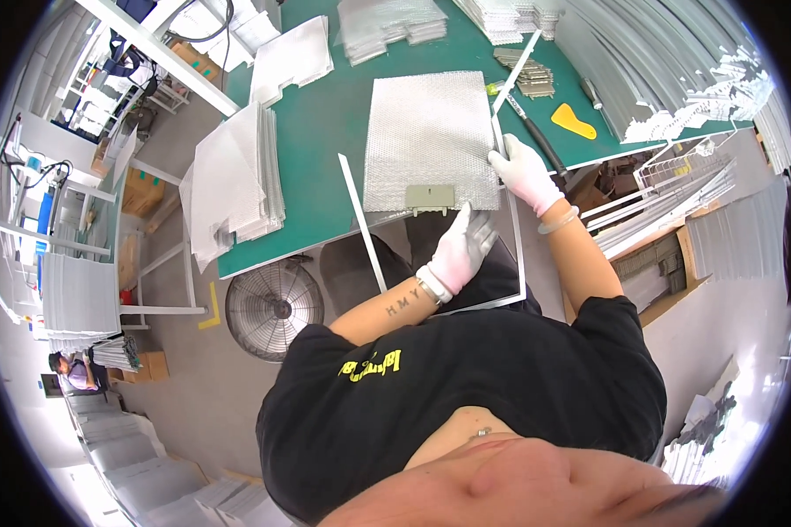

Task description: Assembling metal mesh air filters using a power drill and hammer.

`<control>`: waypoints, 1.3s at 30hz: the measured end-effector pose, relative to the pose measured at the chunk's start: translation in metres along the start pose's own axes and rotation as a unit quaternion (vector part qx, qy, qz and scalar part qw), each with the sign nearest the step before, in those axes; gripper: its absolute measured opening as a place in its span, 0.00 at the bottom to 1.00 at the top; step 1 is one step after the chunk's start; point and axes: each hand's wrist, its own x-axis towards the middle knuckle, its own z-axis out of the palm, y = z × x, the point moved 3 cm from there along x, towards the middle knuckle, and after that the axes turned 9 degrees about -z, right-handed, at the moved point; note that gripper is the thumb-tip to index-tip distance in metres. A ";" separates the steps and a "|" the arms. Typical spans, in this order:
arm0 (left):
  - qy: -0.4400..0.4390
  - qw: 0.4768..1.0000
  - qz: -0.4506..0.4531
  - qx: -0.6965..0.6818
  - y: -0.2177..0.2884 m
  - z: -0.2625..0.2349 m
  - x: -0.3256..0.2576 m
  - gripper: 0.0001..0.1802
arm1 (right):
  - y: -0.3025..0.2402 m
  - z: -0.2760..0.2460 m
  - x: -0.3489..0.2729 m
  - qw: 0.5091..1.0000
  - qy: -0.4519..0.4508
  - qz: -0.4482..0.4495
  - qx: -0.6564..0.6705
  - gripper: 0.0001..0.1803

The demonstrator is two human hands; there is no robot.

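Note:
A bubble-textured translucent sheet (431,123) lies on the green table (321,176) in front of me. On its near edge rests a small olive-grey plate (430,197) with short tabs. A thin white frame (515,233), apparently three-sided, reaches from the table over my lap. My gloved right hand (529,176) is closed at the frame's right side, beside the sheet, with thumb and fingertips on the strip. My gloved left hand (464,249) is inside the frame, just below the sheet's near edge. Its fingers are stretched out, and nothing shows in them.
Right of the sheet lie a black-handled tool (540,136), a yellow scraper (573,121), a screwdriver (591,93) and olive-grey plates (529,73). Sheet stacks (237,180) sit at the table's left, one overhanging its edge. A floor fan (275,307) stands near left.

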 end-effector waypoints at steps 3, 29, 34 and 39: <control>-0.108 0.993 0.032 0.020 0.003 0.025 0.014 0.34 | 0.012 -0.002 -0.016 0.993 0.024 0.035 0.112 0.18; -0.039 0.961 0.272 0.015 0.085 0.079 0.087 0.11 | 0.002 0.031 -0.045 0.733 0.021 0.102 0.672 0.30; -0.075 0.943 0.317 0.063 0.089 0.075 0.094 0.10 | -0.004 0.035 -0.042 0.778 0.026 0.088 0.621 0.31; -0.071 0.956 0.282 0.045 0.088 0.090 0.086 0.11 | 0.003 0.040 -0.044 0.839 0.039 0.109 0.532 0.32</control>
